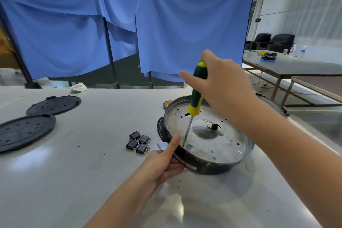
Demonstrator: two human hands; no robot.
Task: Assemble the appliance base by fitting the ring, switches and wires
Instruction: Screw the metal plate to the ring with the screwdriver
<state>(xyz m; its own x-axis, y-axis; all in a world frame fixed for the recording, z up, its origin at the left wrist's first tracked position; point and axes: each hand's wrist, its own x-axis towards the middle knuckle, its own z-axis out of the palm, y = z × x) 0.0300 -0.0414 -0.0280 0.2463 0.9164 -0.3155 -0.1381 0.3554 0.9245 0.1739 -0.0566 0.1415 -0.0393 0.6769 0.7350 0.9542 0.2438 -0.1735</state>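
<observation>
Screwdriver set into the appliance base, which sat at about 4 o'clock on the white table.

The right hand wrapped its fingers round the green-and-yellow screwdriver, tip down at the metal ring's 8 o'clock edge. The left hand gripped the base's rim there, thumb raised along it. Four black switches lay clustered just beside the base at its 9 o'clock.

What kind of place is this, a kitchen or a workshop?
Most likely a workshop or assembly room, not a kitchen. A hand works a screwdriver into an open appliance base, loose switches lie on the white worktable, and blue cloth screens hang behind.
</observation>
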